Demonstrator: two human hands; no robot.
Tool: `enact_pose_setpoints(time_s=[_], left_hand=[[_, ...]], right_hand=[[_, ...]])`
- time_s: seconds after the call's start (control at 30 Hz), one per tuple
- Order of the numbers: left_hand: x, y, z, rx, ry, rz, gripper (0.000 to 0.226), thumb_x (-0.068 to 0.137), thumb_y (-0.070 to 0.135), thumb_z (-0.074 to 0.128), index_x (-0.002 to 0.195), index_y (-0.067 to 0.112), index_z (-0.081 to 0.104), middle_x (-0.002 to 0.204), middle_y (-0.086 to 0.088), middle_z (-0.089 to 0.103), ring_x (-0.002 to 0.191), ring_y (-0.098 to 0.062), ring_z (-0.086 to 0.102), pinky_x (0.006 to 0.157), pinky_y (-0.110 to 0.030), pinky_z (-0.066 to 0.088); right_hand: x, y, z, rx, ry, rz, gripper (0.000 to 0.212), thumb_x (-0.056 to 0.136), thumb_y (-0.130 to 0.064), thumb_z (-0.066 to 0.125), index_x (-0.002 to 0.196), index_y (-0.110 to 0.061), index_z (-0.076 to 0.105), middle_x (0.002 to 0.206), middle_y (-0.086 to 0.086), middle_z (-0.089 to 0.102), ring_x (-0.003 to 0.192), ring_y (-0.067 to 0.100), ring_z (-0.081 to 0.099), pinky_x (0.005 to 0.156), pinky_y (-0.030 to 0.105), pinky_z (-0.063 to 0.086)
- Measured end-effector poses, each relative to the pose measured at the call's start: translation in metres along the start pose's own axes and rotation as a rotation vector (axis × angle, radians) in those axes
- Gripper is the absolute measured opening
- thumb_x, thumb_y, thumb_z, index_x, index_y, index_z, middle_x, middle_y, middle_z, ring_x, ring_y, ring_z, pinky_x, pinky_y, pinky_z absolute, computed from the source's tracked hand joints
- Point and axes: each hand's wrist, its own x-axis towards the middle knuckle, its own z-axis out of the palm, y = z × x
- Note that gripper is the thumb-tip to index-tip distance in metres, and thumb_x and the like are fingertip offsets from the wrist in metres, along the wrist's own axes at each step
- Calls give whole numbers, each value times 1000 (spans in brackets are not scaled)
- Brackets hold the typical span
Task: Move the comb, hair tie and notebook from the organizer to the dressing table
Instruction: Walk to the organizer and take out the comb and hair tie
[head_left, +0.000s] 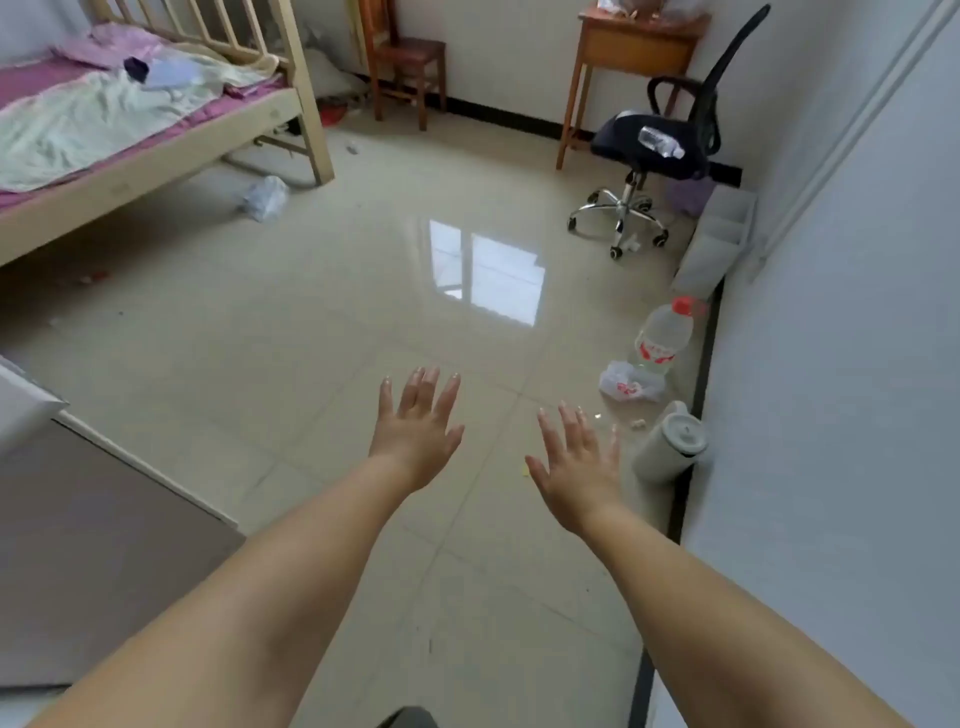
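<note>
With both arms stretched forward over the floor (322, 332), held nothing: left hand (415, 431) and right hand (579, 467) both flat, fingers spread, backs up, grip fully released on each side. Looked like a neutral pose with hands kept clear in view, probably a start or reset stance rather than a reach, judging by no target under either palm. Couldn't locate comb, hair tie or notebook anywhere in view. Spotted a grey compartmented box (719, 244) lying against the right wall past the swivel chair (660, 150); possibly the organizer, contents not visible from this angle. Wooden desk (631, 44) at the far wall, clutter on its tabletop too blurred to name; could be the dressing table, can't confirm. Other stuff near the right hand but unrelated: water bottle (662, 338), crumpled bag (628, 384), white jug (672, 441), all on the floor by the wall. Bed (130, 119) far left, irrelevant. Judged no item moved yet; next step likely walking toward the grey box.
</note>
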Motion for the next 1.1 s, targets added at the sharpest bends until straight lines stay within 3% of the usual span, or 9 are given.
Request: enact_pose_setpoints(time_s=[0.2,0.43,0.73,0.9,1.1], left_hand=[[9,-14,55,6,-186,-40,64,94,47,19,146,22,-9,159,-7,-2,146,-22,-5,114,-54,-3],[114,-61,60,-17,-268,-30,64,95,47,18,146,22,-12,159,-7,-4,146,-22,-8,115,-53,-4],[332,-118,21,-32,-269,53,63,94,46,19,146,23,-9,159,-7,-2,146,-22,-4,115,-54,-4],[467,-100,11,-10,-231,218,63,94,49,15,146,25,-11,159,-5,-4,146,-22,-9,114,-52,-8],[656,-88,-20,-19,-153,193,62,94,49,14,145,25,-13,159,-5,-6,146,-23,-10,115,-52,-7]], right_hand=[[25,6,51,-31,-167,44,62,94,-50,19,148,-28,-1,160,3,1,147,22,-2,113,58,-3],[154,-13,50,1,-190,112,62,94,-50,21,148,-28,1,160,4,4,147,22,1,114,58,2],[348,-25,-9,100,-121,263,60,94,-48,22,148,-27,6,159,5,11,146,23,7,114,56,7],[466,12,-31,88,-89,312,60,94,-48,22,148,-27,2,159,5,9,146,24,6,114,57,7],[639,74,-76,67,-80,241,60,94,-49,20,147,-29,1,160,4,7,146,23,3,115,56,3]])
